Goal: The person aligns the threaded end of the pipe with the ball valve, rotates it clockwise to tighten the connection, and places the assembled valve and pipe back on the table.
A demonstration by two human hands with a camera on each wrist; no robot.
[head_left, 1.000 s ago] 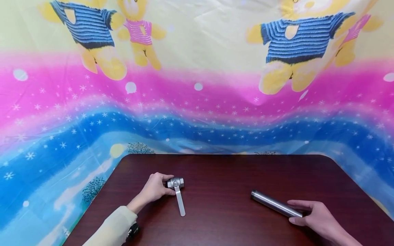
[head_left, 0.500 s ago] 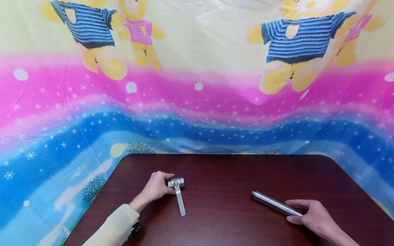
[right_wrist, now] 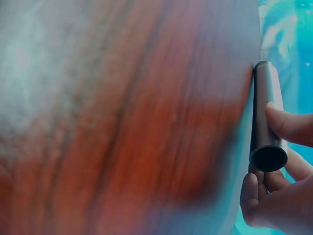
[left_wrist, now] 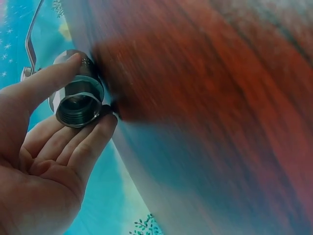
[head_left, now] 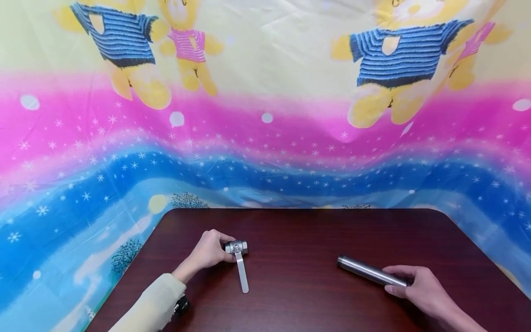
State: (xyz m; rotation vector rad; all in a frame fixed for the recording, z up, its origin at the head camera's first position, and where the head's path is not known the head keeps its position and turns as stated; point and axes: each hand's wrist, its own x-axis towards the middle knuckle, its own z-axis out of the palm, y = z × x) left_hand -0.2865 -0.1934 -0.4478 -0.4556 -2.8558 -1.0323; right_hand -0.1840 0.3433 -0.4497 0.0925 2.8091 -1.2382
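On the left of the table in the head view, my left hand (head_left: 207, 251) pinches a silver ball valve (head_left: 237, 247) between thumb and fingers. Its long flat lever handle (head_left: 242, 276) points toward me. The left wrist view shows the valve's threaded opening (left_wrist: 78, 110) facing the camera, with my thumb on one side and fingertips on the other. At the right, my right hand (head_left: 427, 290) grips the near end of a short metal pipe (head_left: 369, 270); its far end points left and away. The pipe's hollow end (right_wrist: 269, 158) faces the right wrist camera.
Both things are over a dark reddish-brown table (head_left: 290, 286), well apart from each other. A printed cloth (head_left: 265, 152) with bears and snowflakes hangs behind and around the table. A black strap piece (head_left: 181, 304) shows beneath the left sleeve (head_left: 153, 302).
My right hand and the near end of the pipe have shifted slightly up and left, so the pipe lies a little flatter in view. The left hand and ball valve have barely moved.
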